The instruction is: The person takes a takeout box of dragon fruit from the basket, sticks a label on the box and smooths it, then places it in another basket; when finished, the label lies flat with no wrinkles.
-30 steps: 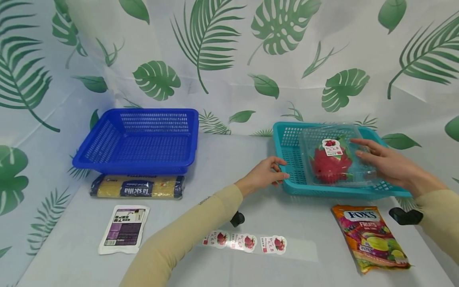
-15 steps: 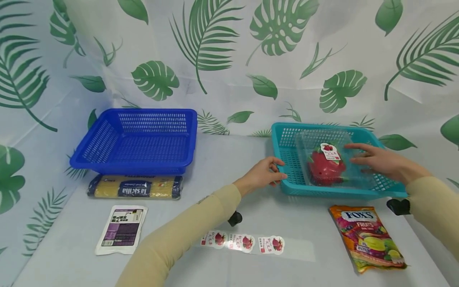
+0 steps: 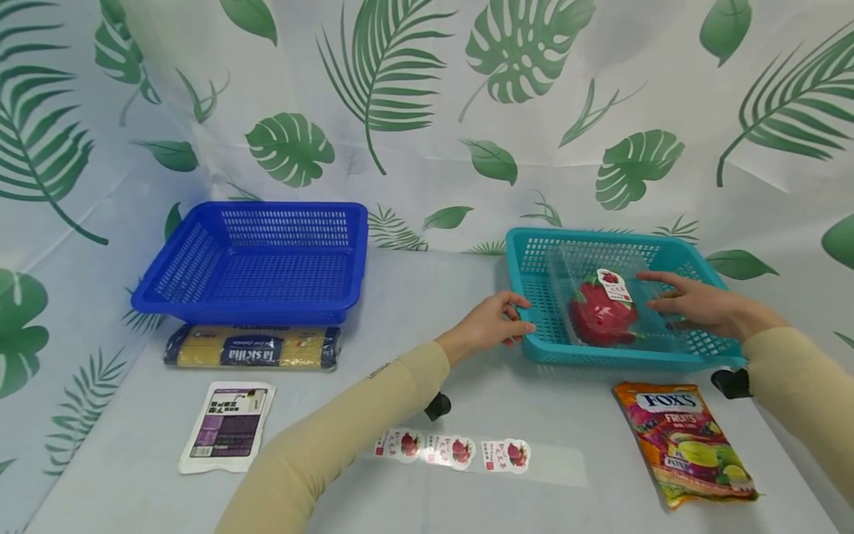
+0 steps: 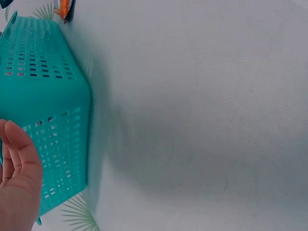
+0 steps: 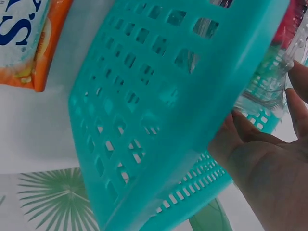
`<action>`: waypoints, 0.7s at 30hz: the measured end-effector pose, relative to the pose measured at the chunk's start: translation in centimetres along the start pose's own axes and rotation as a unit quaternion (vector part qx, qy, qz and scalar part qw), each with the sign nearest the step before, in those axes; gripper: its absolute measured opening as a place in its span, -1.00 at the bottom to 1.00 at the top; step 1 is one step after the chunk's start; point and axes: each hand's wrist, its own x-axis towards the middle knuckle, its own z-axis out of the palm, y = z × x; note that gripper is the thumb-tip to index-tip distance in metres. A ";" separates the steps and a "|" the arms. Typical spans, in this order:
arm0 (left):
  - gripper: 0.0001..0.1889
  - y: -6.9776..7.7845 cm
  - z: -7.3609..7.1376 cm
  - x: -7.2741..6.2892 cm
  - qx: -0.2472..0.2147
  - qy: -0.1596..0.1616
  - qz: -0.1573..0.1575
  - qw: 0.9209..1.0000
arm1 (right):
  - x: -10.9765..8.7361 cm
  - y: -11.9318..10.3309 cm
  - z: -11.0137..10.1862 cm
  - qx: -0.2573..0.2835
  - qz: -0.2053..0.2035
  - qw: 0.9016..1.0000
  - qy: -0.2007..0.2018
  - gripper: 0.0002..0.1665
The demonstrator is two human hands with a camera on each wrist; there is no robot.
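A clear plastic box (image 3: 657, 326) holding a red dragon fruit (image 3: 599, 315) lies in the teal basket (image 3: 623, 357). On its lid sits a white sticker (image 3: 614, 285) with a dragon fruit print. My right hand (image 3: 700, 302) is over the basket's right part, fingers loosely extended, fingertips at the box's right edge. In the right wrist view, the right fingers (image 5: 299, 113) reach past the basket rim to the box. My left hand (image 3: 490, 322) holds the basket's left rim between thumb and bent fingers; the left wrist view shows this hand (image 4: 19, 168) against the basket's end wall.
A blue basket (image 3: 253, 305) stands at the back left, with a spaghetti pack (image 3: 253, 347) in front. Nearer lies a white and purple pouch (image 3: 227, 426). A strip of dragon fruit stickers (image 3: 460, 451) lies front centre, a Fox's candy bag (image 3: 687, 445) front right.
The right hand and the boxed dragon fruit have moved slightly left and down into the teal basket; the box now sits lower. The left hand stays at the rim.
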 end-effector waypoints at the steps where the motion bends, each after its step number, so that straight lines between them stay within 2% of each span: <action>1: -0.62 0.0 0.0 0.0 0.000 0.001 -0.001 1.000 | 0.0 0.0 0.0 0.000 0.000 1.000 0.000 -0.13; 13: -0.62 0.2 0.1 -0.1 0.007 0.005 0.001 1.000 | 0.2 0.5 0.3 0.020 0.002 1.000 -0.007 -0.11; 21: -0.62 0.3 0.2 -0.2 0.030 0.013 -0.001 0.999 | 0.3 0.9 0.4 0.017 0.001 1.000 -0.004 -0.11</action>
